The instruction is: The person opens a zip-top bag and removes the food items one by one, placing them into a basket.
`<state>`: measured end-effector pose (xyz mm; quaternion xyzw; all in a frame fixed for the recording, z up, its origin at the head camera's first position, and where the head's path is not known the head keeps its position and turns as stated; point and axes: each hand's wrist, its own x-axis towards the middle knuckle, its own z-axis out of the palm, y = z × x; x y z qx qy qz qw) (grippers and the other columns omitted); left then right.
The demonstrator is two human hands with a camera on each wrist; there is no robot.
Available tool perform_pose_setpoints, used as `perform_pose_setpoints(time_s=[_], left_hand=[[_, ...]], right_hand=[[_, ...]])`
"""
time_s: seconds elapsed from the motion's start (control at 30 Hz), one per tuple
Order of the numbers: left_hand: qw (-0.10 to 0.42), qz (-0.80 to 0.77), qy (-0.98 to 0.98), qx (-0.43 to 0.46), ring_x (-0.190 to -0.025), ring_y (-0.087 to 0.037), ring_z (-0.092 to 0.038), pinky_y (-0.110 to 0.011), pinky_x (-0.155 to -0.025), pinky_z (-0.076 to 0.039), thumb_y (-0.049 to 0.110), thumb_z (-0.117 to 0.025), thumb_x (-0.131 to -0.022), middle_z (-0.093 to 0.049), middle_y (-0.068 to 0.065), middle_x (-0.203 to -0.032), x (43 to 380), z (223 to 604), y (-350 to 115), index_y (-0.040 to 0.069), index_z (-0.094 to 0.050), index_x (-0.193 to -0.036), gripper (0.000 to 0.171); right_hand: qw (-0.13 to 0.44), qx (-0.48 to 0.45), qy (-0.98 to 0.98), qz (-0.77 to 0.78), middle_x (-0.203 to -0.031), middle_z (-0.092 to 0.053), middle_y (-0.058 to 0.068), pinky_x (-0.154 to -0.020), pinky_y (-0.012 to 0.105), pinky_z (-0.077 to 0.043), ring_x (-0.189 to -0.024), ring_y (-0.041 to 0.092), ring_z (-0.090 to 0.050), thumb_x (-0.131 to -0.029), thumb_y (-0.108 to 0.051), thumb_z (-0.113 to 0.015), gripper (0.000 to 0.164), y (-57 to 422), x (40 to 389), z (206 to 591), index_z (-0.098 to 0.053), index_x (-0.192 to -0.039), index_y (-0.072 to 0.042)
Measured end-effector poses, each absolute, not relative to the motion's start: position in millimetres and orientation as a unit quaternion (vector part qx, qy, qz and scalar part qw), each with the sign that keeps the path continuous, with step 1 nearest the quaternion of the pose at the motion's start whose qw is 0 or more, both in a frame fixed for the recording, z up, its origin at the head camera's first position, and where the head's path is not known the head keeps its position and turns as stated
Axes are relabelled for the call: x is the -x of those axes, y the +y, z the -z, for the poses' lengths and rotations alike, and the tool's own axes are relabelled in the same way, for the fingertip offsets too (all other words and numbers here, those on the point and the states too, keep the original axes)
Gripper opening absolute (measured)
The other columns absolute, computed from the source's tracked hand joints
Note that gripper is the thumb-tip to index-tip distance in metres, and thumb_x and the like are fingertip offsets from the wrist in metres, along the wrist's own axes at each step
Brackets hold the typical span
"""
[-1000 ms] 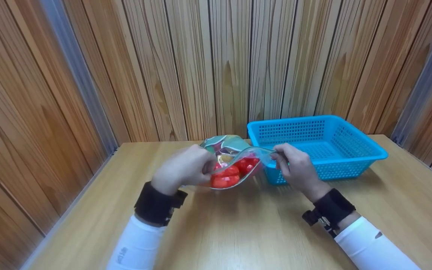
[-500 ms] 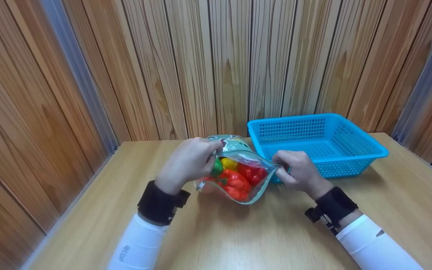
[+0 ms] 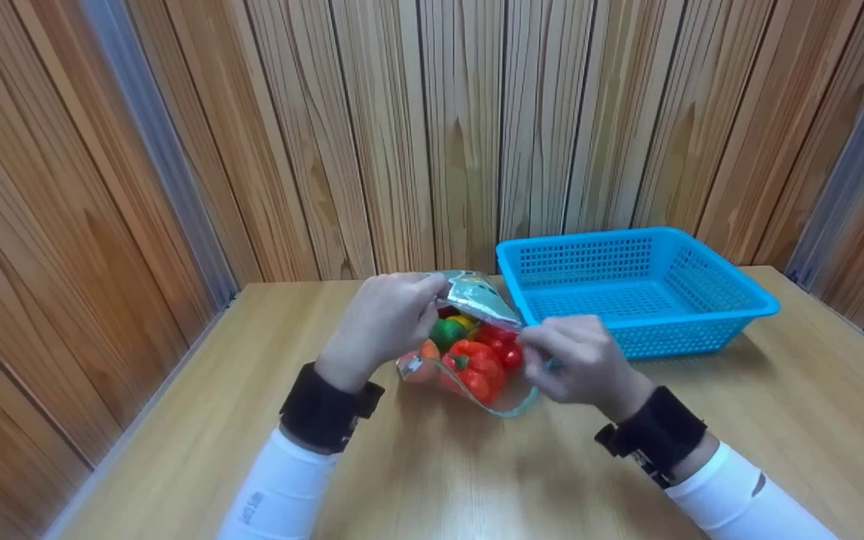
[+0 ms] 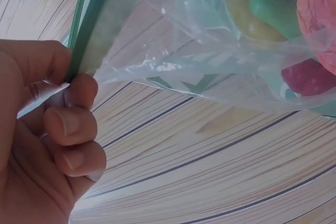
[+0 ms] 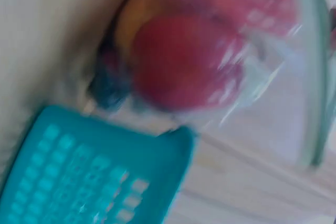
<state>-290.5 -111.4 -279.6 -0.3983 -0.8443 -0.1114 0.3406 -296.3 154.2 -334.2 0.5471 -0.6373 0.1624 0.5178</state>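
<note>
A clear zip-top bag (image 3: 473,296) with a green patterned face lies on the table, its mouth spread toward me. Inside sit a red bell pepper (image 3: 475,370), another red piece (image 3: 503,345), a green piece (image 3: 447,332), some yellow, and an orange-pink piece (image 3: 427,364) at the left. My left hand (image 3: 383,322) pinches the bag's upper lip on the left; the left wrist view shows the green zip strip (image 4: 86,30) between thumb and finger. At the right end of the mouth, my right hand (image 3: 578,364) pinches the bag's edge with curled fingers; its fingertips are partly hidden.
A blue perforated basket (image 3: 691,326) stands right behind the right hand, close beside the bag; nothing shows in it. The wooden table (image 3: 432,480) meets a plank-pattern wall (image 3: 462,142) at the back. The right wrist view is blurred.
The bag's mouth has spread and its front lip has dropped, so more of the contents shows. My right hand first moved down, then left toward the bag. My left hand shifted only slightly.
</note>
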Motion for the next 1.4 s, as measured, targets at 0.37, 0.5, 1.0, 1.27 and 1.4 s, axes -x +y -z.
perform_pose_setpoints(time_s=[0.37, 0.5, 1.0, 1.27, 1.4], left_hand=[[0.339, 0.085, -0.838, 0.418, -0.052, -0.011, -0.044, -0.021, -0.054, -0.041, 0.007, -0.066, -0.09, -0.053, 0.0, -0.063, 290.5, 279.0, -108.4, 0.007, -0.068, -0.094, 0.004], [0.336, 0.08, -0.836, 0.426, -0.051, -0.012, -0.043, -0.021, -0.053, -0.039, 0.008, -0.066, -0.092, -0.051, 0.0, -0.061, 290.2, 278.6, -107.3, 0.007, -0.069, -0.094, 0.004], [0.318, 0.092, -0.843, 0.424, -0.056, -0.012, -0.046, -0.022, -0.057, -0.044, 0.005, -0.067, -0.089, -0.063, -0.002, -0.073, 290.7, 279.3, -107.8, 0.008, -0.068, -0.098, 0.01], [0.315, 0.107, -0.851, 0.406, -0.06, -0.014, -0.054, -0.023, -0.065, -0.052, 0.007, -0.07, -0.089, -0.069, -0.003, -0.077, 298.0, 276.7, -117.3, 0.009, -0.071, -0.103, 0.014], [0.306, 0.117, -0.856, 0.399, -0.066, -0.014, -0.06, -0.024, -0.069, -0.055, 0.008, -0.071, -0.089, -0.073, -0.003, -0.084, 297.1, 278.1, -120.8, 0.009, -0.072, -0.105, 0.016]], right_hand=[[0.125, -0.46, -0.867, -0.143, -0.156, -0.042, -0.007, -0.109, 0.045, -0.044, -0.145, 0.017, -0.038, -0.094, -0.012, -0.062, 0.061, 134.0, 280.9, 341.4, -0.043, -0.151, -0.025], [0.047, -0.431, -0.891, -0.131, -0.16, -0.035, -0.009, -0.111, 0.05, -0.041, -0.15, 0.019, -0.029, -0.091, -0.012, -0.066, 0.073, 131.1, 280.0, 343.1, -0.036, -0.154, -0.034], [0.235, -0.509, -0.817, -0.133, -0.099, -0.069, 0.001, -0.083, 0.03, -0.058, -0.092, 0.013, -0.064, -0.083, -0.013, -0.081, 0.022, 135.4, 283.6, 335.6, -0.067, -0.1, -0.011], [0.173, -0.508, -0.764, -0.358, -0.09, -0.074, 0.002, -0.076, 0.029, -0.058, -0.08, 0.015, -0.067, -0.086, -0.008, -0.077, 0.011, 134.3, 290.4, 285.7, -0.074, -0.096, -0.009], [0.097, -0.492, -0.726, -0.472, -0.089, -0.074, 0.006, -0.071, 0.029, -0.058, -0.074, 0.019, -0.068, -0.089, -0.003, -0.073, 0.008, 143.5, 305.1, 286.6, -0.072, -0.097, -0.002]])
